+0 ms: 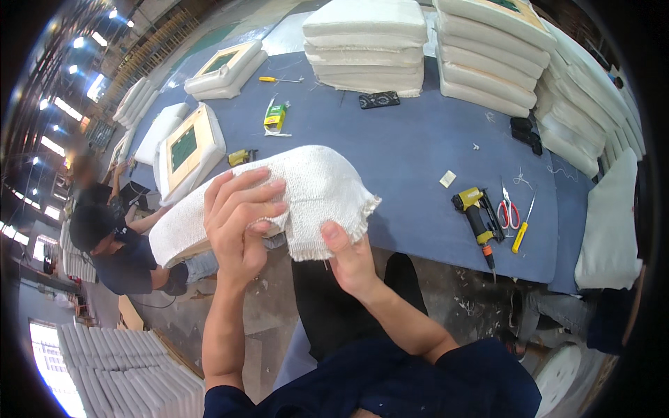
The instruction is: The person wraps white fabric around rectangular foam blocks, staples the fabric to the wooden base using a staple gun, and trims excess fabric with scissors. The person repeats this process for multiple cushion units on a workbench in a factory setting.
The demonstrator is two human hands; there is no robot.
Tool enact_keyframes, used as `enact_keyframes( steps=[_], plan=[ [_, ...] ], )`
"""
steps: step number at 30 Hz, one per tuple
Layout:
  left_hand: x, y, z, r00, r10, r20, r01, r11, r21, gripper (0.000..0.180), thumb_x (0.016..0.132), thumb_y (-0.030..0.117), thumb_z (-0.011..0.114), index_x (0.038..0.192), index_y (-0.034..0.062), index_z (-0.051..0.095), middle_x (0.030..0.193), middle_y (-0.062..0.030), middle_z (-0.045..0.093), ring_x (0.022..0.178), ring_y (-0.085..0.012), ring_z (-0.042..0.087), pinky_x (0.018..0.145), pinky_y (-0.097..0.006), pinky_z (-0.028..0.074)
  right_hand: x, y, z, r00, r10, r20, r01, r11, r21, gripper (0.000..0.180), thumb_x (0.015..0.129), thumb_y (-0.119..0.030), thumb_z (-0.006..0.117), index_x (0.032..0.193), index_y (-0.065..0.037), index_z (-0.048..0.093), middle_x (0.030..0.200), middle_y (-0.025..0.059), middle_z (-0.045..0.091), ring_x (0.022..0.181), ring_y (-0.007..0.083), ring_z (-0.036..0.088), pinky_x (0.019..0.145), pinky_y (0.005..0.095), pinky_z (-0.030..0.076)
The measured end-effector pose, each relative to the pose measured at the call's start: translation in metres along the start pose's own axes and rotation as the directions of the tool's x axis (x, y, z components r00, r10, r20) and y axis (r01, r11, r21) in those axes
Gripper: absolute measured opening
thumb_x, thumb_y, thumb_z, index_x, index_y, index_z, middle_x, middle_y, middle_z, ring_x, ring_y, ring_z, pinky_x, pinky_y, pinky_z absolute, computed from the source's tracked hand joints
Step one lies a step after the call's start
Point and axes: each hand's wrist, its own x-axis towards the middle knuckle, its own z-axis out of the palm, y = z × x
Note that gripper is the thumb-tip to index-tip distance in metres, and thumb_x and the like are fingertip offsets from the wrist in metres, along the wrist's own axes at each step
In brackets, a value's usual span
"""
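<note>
A white fabric-covered seat cushion is held up over the near edge of the table, tilted, its long side running down to the left. My left hand is closed on it, fingers bent over the cloth near a fold. At the frayed lower right edge of the cloth, my right hand pinches with the thumb on top; its other fingers are mostly hidden beneath. A short thread hangs by the right thumb.
On the blue table lie a nail gun, red-handled scissors, a yellow screwdriver and a green-yellow box. Stacked white cushions stand at the back. A co-worker is on the left.
</note>
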Motion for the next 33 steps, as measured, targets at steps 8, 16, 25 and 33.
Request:
enact_keyframes(
  steps=[8, 16, 25, 33],
  plan=[
    [-0.035, 0.023, -0.011, 0.996, 0.087, 0.022, -0.088, 0.993, 0.08, 0.023, 0.103, 0.032, 0.061, 0.094, 0.0196, 0.079, 0.117, -0.0007, 0.081, 0.119, -0.0293, 0.073, 0.111, -0.05, 0.042, -0.044, -0.014, 0.024, 0.974, 0.163, -0.16, -0.156, 0.986, 0.056, 0.061, 0.11, -0.019, 0.058, 0.164, -0.001, 0.036, 0.155, 0.0129, 0.056, 0.142, 0.0236, 0.056, 0.119, 0.0422, 0.046],
    [-0.064, 0.041, -0.005, 0.985, 0.152, 0.083, -0.167, 0.962, 0.218, 0.036, 0.112, 0.043, 0.052, 0.097, 0.0215, 0.077, 0.118, -0.0012, 0.08, 0.118, -0.0309, 0.073, 0.108, -0.052, 0.045, -0.073, -0.054, 0.03, 0.925, 0.32, -0.207, -0.298, 0.946, 0.128, 0.065, 0.111, -0.026, 0.055, 0.165, 0.002, 0.032, 0.159, 0.0171, 0.052, 0.146, 0.0289, 0.053, 0.125, 0.0451, 0.039],
    [-0.049, 0.052, 0.012, 0.99, 0.118, 0.082, -0.133, 0.965, 0.225, 0.032, 0.11, 0.041, 0.055, 0.095, 0.0209, 0.075, 0.119, 0.0008, 0.08, 0.117, -0.0239, 0.074, 0.101, -0.043, 0.043, -0.069, -0.019, -0.019, 1.0, 0.015, -0.017, -0.018, 0.978, -0.21, 0.053, 0.112, -0.022, 0.053, 0.157, 0.005, 0.043, 0.15, 0.0145, 0.059, 0.137, 0.0233, 0.058, 0.114, 0.0385, 0.046],
    [-0.019, 0.036, 0.023, 0.996, 0.085, 0.029, -0.088, 0.981, 0.171, 0.019, 0.104, 0.025, 0.06, 0.093, 0.0152, 0.072, 0.12, -0.0033, 0.079, 0.119, -0.0262, 0.073, 0.098, -0.041, 0.04, -0.04, -0.014, -0.015, 0.994, -0.087, -0.066, 0.065, 0.958, -0.278, 0.038, 0.114, -0.015, 0.054, 0.147, 0.004, 0.056, 0.138, 0.0084, 0.065, 0.125, 0.0165, 0.06, 0.108, 0.0344, 0.048]
  ],
)
